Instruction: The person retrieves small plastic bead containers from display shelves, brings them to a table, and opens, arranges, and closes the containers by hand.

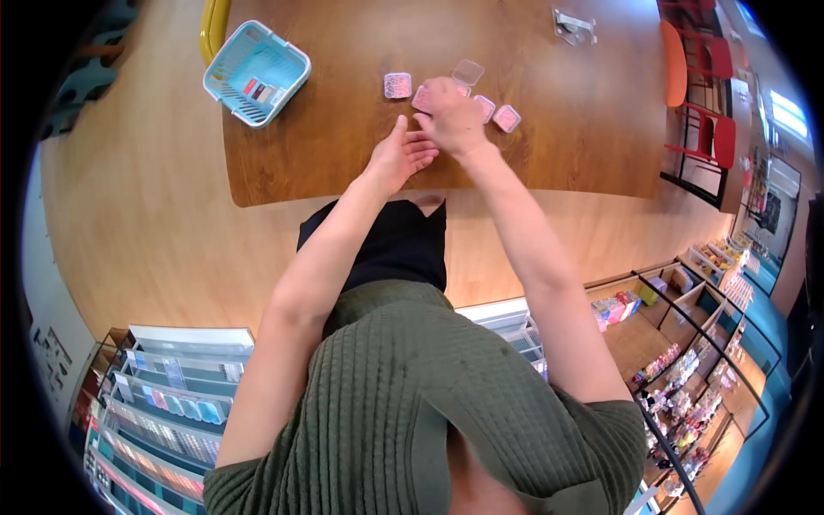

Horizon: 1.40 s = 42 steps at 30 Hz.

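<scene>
My left hand [402,156] is held palm inward near the table's front side, fingers apart, with nothing in it. Just beyond it, my right hand [453,116] has its fingers closed on a small square box of pink beads [421,99], partly hidden by the fingers. A similar box with pink and dark contents [397,86] lies to the left. Right of my right hand are two more pink boxes, one [484,108] partly covered by the hand and one [507,118] in full view. A clear lid [468,72] stands raised behind my hand, above a partly hidden pink box.
A light-blue plastic basket [288,87] with a card in its bottom sits at the left of the wooden table [343,163]. A small clear item [573,27] lies far right. Red chairs [714,137] stand to the right; display racks [172,403] are behind me.
</scene>
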### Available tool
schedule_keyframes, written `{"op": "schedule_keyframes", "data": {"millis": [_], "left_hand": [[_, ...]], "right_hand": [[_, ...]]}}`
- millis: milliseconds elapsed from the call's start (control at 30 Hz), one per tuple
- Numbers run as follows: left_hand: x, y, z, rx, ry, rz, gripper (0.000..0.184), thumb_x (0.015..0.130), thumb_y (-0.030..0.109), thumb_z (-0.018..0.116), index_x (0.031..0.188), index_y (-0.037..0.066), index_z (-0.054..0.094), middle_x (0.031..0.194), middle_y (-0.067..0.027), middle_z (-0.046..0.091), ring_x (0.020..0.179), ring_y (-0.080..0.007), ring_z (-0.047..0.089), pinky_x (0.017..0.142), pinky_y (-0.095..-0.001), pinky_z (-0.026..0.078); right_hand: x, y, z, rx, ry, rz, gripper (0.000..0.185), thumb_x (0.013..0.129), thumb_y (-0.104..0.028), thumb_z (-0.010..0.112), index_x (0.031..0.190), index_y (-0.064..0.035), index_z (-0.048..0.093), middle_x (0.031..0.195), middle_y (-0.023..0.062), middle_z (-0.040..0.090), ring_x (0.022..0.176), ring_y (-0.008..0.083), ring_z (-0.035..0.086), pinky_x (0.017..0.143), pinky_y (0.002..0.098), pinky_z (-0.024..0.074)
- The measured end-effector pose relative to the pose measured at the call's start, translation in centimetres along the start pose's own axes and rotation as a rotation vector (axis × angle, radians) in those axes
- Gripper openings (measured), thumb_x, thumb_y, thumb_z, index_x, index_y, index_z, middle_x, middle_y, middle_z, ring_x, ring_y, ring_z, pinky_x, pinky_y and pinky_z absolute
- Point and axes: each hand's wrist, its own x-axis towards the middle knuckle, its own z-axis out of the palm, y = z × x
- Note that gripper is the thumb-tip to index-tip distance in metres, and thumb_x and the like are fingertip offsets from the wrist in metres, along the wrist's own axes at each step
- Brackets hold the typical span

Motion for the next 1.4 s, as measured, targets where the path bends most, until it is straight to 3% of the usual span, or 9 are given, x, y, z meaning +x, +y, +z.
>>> {"op": "schedule_keyframes", "data": {"millis": [100,267,767,867,933,1000,1033,1133,1400], "left_hand": [[-0.2,-0.1,-0.1,-0.014,0.012,0.049,0.068,0.104,0.058,0.039,0.134,-0.002,0.049,0.125,-0.0157,0.059,0.113,-0.0258,0.059,0.097,-0.0392,0.05],[-1.4,0.2,0.5,-0.116,-0.145,0.075,0.043,0.11,0.039,0.035,0.135,0.006,0.049,0.136,-0.0079,0.054,0.13,-0.0213,0.048,0.114,-0.0404,0.038],[-0.1,-2.1,0.6,-0.096,-0.171,0.14,0.042,0.11,0.035,0.034,0.133,0.005,0.051,0.132,-0.0089,0.057,0.125,-0.0208,0.052,0.11,-0.0381,0.042],[0.0,-1.6,0.1,-0.084,-0.151,0.079,0.041,0.109,0.037,0.036,0.13,0.006,0.052,0.122,-0.0095,0.06,0.111,-0.0209,0.057,0.1,-0.0365,0.047],[0.8,-1.0,-0.7,-0.115,-0.313,0.069,0.039,0.109,0.037,0.038,0.125,0.006,0.053,0.113,-0.0093,0.061,0.098,-0.0201,0.057,0.091,-0.0347,0.047],[0.0,-0.3,0.4,-0.11,-0.306,0.079,0.036,0.108,0.036,0.039,0.118,0.005,0.053,0.096,-0.0083,0.06,0.08,-0.0186,0.053,0.077,-0.0326,0.046],[-0.2,-0.1,0.7,-0.111,-0.329,0.086,0.037,0.108,0.037,0.04,0.117,0.004,0.054,0.095,-0.0085,0.06,0.08,-0.0183,0.053,0.077,-0.0325,0.046],[-0.3,0.5,1.2,-0.121,-0.383,0.106,0.038,0.108,0.038,0.04,0.116,0.004,0.054,0.093,-0.0091,0.06,0.08,-0.0181,0.054,0.077,-0.0325,0.046],[0.8,1.1,1.7,-0.107,-0.166,0.152,0.056,0.106,0.054,0.038,0.118,0.001,0.055,0.098,-0.0118,0.062,0.086,-0.0194,0.058,0.079,-0.0327,0.049]], "right_hand": [[-1.1,-1.4,0.3,0.065,0.023,0.005,0.023,0.081,-0.016,0.072,0.101,-0.0091,0.063,0.095,0.0078,0.063,0.077,0.0298,0.067,0.062,0.04,0.0537],[-4.6,-3.7,-1.2,0.192,0.105,0.037,0.018,0.08,-0.012,0.069,0.096,-0.0089,0.061,0.094,0.0079,0.06,0.079,0.0293,0.066,0.064,0.0398,0.0541],[-6.5,-2.6,-2.2,0.195,0.175,-0.01,0.026,0.079,-0.01,0.068,0.105,-0.0089,0.065,0.097,0.0076,0.064,0.084,0.0261,0.067,0.066,0.0363,0.0559],[-5.8,-2.0,-2.8,0.323,0.207,0.056,0.019,0.084,-0.011,0.067,0.102,-0.0068,0.069,0.093,0.0093,0.068,0.082,0.0257,0.068,0.066,0.0349,0.0559],[-4.6,-0.8,-3.2,0.512,0.204,0.166,0.015,0.087,-0.012,0.067,0.099,-0.0049,0.072,0.089,0.011,0.069,0.08,0.0255,0.069,0.066,0.0331,0.0557],[-2.8,0.4,-3.7,0.68,0.196,0.324,0.013,0.091,-0.011,0.067,0.094,0.001,0.072,0.08,0.0098,0.071,0.065,0.0182,0.068,0.058,0.0287,0.0539],[-2.0,0.7,-3.9,0.874,0.136,0.498,0.013,0.09,-0.01,0.068,0.094,0.0024,0.072,0.078,0.0084,0.071,0.059,0.0152,0.067,0.054,0.0276,0.0531],[0.0,2.6,-4.5,0.907,-0.071,0.63,0.014,0.087,-0.005,0.069,0.098,0.0027,0.073,0.074,0.0063,0.07,0.055,0.0103,0.065,0.047,0.0248,0.0503],[2.4,3.3,-4.7,0.809,-0.141,0.506,0.016,0.086,-0.002,0.065,0.1,0.0027,0.072,0.077,0.0076,0.071,0.061,0.0112,0.067,0.054,0.0258,0.0527]]}}
